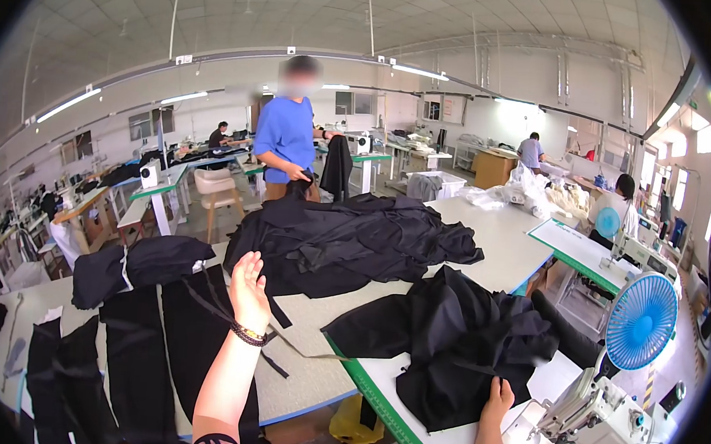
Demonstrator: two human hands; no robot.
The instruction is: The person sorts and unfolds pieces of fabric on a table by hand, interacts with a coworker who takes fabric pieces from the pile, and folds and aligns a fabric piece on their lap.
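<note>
My left hand [250,290] is raised over the pale table, its fingers stretched upward and nothing in it. A braided bracelet circles that wrist. At the lower right, my right hand [498,399] pinches the lower edge of a crumpled black cloth [454,344], which lies across the green-edged sewing table. Behind my left hand spreads a large heap of black fabric [346,234]. Long black fabric pieces [136,355] lie side by side at the left, below a rolled black bundle [167,262].
A white sewing machine [598,412] and a blue fan [642,321] stand at the right. Across the table, a person in a blue shirt [287,139] holds black cloth. A yellow bag [355,422] is under the table. Several people sit or stand farther back.
</note>
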